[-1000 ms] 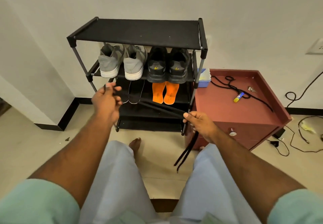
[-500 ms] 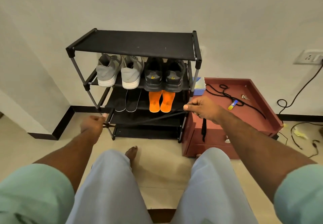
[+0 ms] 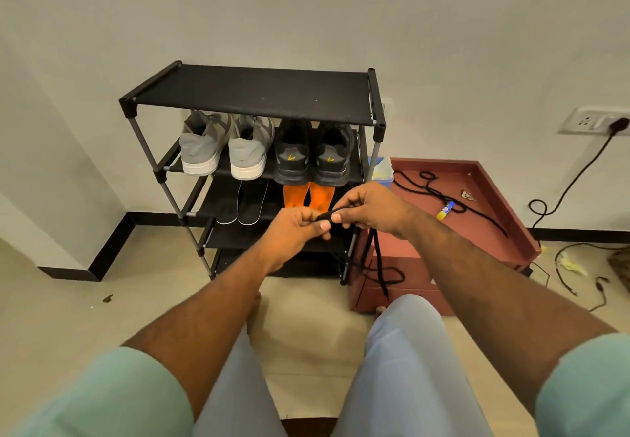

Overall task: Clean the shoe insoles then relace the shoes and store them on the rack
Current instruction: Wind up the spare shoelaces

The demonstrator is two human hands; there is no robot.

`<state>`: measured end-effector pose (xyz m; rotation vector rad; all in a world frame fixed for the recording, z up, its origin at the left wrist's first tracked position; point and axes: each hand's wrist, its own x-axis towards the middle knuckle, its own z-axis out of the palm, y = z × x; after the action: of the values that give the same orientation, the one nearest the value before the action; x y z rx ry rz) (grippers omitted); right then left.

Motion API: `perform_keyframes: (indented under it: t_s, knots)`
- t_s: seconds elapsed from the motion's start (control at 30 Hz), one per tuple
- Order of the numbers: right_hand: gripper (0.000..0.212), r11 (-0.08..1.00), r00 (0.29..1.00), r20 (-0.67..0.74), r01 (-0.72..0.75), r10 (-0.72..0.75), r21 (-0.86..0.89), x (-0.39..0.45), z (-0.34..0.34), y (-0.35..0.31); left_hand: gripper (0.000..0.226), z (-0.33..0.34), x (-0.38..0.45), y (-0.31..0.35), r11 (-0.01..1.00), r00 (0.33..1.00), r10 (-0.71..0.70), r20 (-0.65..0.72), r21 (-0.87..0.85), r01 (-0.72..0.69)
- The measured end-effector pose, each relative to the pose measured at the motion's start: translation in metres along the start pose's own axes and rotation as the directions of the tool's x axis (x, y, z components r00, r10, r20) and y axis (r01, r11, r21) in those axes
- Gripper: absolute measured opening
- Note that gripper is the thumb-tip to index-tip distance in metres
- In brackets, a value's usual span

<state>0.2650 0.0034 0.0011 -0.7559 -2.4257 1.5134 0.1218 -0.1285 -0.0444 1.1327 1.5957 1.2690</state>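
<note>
Where the two hands meet in front of the rack [image 3: 252, 95], both pinch one black lace [image 3: 328, 215]. Left hand [image 3: 296, 232]: fingers curled, thumb and forefinger closed on the lace's bunched middle. Right hand [image 3: 371, 209]: thumb and fingertips closed on the same bunch, just beside the left thumb. Hands nearly touching. The rest of the lace hangs below the right hand, looping down across the front of the red cabinet [image 3: 494, 197] that stands against the rack's right side.

Rack, top shelf: bare black fabric. Second shelf: grey shoes [image 3: 223, 148] on the left, black shoes [image 3: 312, 155] on the right, heels facing out, all four upright and side by side. Third shelf: two dark insoles [image 3: 240, 203] below the grey pair, two orange insoles [image 3: 308, 194] below the black pair, partly hidden behind the hands. Lower shelves dark, contents hard to tell.

Right of the rack, on the cabinet's top: a second lace [image 3: 429, 187] lying loose in curls, a small glue stick [image 3: 445, 210] touching it, a small metal item farther back, too small to identify. A blue-lidded box [image 3: 381, 168] sits between rack post and cabinet. Wall socket [image 3: 593, 122] well right of the rack, with a plug and cable running down to the floor.
</note>
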Motion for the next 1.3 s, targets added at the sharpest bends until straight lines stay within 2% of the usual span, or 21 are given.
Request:
perform_keyframes:
  t_s: [0.07, 0.17, 0.33, 0.57, 0.97, 1.13, 1.3]
  knots:
    - [0.010, 0.999, 0.999, -0.036, -0.036, 0.038, 0.033, -0.003, -0.005, 0.008, 0.005, -0.012, 0.001, 0.007, 0.999, 0.999, 0.008, -0.046, 0.047, -0.006]
    - [0.008, 0.991, 0.990, -0.131, -0.032, 0.049, 0.130, -0.007, -0.010, 0.023, 0.012, -0.033, 0.005, 0.012, 0.989, 0.996, 0.028, -0.088, 0.148, -0.015]
    - [0.015, 0.969, 0.971, -0.231, -0.002, 0.060, 0.245, -0.009, -0.010, 0.036, 0.005, -0.051, 0.008, 0.016, 0.992, 0.989, 0.026, -0.149, 0.128, -0.007]
    - [0.040, 0.977, 0.940, -0.335, 0.015, 0.058, 0.211, -0.011, 0.006, 0.039, 0.008, -0.051, 0.013, 0.022, 0.995, 0.957, 0.062, -0.284, 0.097, -0.035]
    - [0.048, 0.975, 0.924, -0.370, -0.013, 0.096, 0.220, -0.018, 0.008, 0.046, 0.011, -0.063, 0.020, 0.017, 0.998, 0.924, 0.057, -0.378, -0.010, -0.066]
    - [0.043, 0.965, 0.927, -0.356, -0.022, 0.117, 0.260, -0.021, 0.008, 0.049, 0.011, -0.064, 0.018, 0.003, 0.999, 0.937, -0.025, -0.349, -0.051, 0.008]
    - [0.037, 0.958, 0.938, -0.324, -0.024, 0.120, 0.287, -0.022, 0.009, 0.049, 0.019, -0.067, 0.010, -0.014, 0.974, 0.936, -0.136, -0.326, -0.218, 0.066]
